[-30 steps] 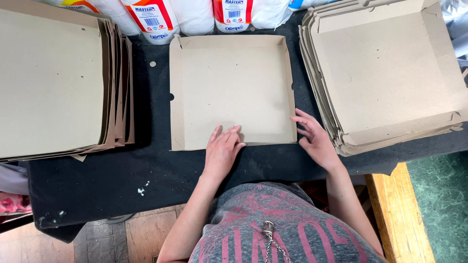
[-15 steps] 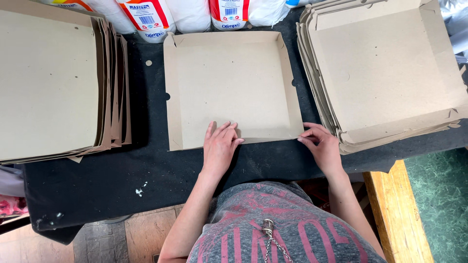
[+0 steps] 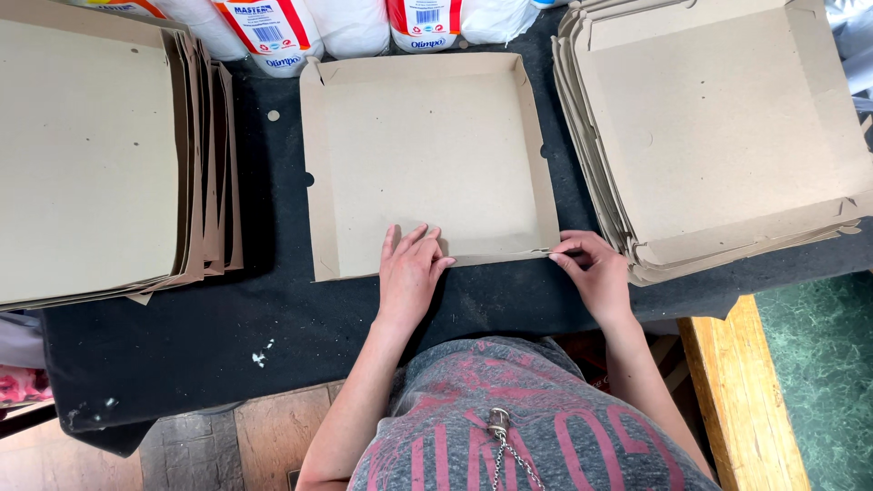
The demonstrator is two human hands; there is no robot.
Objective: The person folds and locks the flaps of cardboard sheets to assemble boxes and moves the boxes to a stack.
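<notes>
A square brown cardboard tray (image 3: 427,145) with low folded-up sides lies on the black table in front of me. My left hand (image 3: 411,273) rests flat with spread fingers on its near edge, a little left of the middle. My right hand (image 3: 591,271) pinches the tray's near right corner between fingertips and thumb. The tray's far and side walls stand up; the near flap lies lower under my hands.
A stack of flat cardboard blanks (image 3: 100,155) lies at the left. Several folded trays (image 3: 727,136) are nested in a pile at the right. White plastic packages (image 3: 273,27) line the table's far edge. A wooden bench (image 3: 741,400) stands at lower right.
My right hand has slid from the tray's right side down to its near right corner. The left hand has shifted slightly along the near edge, and the tray has shifted a little.
</notes>
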